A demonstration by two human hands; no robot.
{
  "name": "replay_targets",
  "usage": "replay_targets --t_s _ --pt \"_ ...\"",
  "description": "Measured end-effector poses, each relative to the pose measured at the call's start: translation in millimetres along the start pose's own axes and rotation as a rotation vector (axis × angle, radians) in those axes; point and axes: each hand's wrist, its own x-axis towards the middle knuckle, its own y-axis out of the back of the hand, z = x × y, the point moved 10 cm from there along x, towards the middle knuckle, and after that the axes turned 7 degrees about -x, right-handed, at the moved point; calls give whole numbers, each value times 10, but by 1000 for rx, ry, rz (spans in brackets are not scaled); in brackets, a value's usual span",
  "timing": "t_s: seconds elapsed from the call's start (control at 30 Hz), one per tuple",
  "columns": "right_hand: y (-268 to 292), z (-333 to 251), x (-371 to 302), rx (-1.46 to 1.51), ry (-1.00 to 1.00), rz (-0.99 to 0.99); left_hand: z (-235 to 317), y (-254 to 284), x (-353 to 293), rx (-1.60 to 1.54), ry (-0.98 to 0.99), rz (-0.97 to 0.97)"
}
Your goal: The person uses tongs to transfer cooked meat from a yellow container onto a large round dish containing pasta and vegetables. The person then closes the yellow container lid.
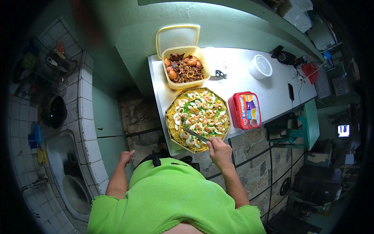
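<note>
My right hand (221, 153) is closed around a long, narrow, dark utensil (198, 135). Its far end rests among the toppings of a noodle dish (202, 113) in an eight-sided tray (168, 124). White egg slices, squid-like rings and chopped greens cover the yellow noodles. Away from the table, my left hand (126, 156) hangs beside my body, fingers loosely curled with nothing seen in them. Behind the tray sits a yellow plastic tub (188, 84), its lid (178, 36) tipped back against the wall. Dark rings and orange pieces fill the tub.
A red tub (245, 110) stands right of the tray on the white table (269, 90). Farther back lie black-handled scissors (220, 74) and a round white container (260, 67). A green chair (298, 132) stands at the right. Tiled counter (86, 113) and sink (62, 156) line the left.
</note>
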Motion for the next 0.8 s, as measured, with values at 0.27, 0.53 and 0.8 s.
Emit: replay_targets --t_s 0.27,0.53,0.8 --pt "85 236 -269 54 -78 7 -192 112 26 -60 109 47" --pt "45 221 -55 102 -100 37 80 -25 31 -32 14 -12" --pt "-102 89 236 18 -63 29 144 66 -21 -87 28 57"
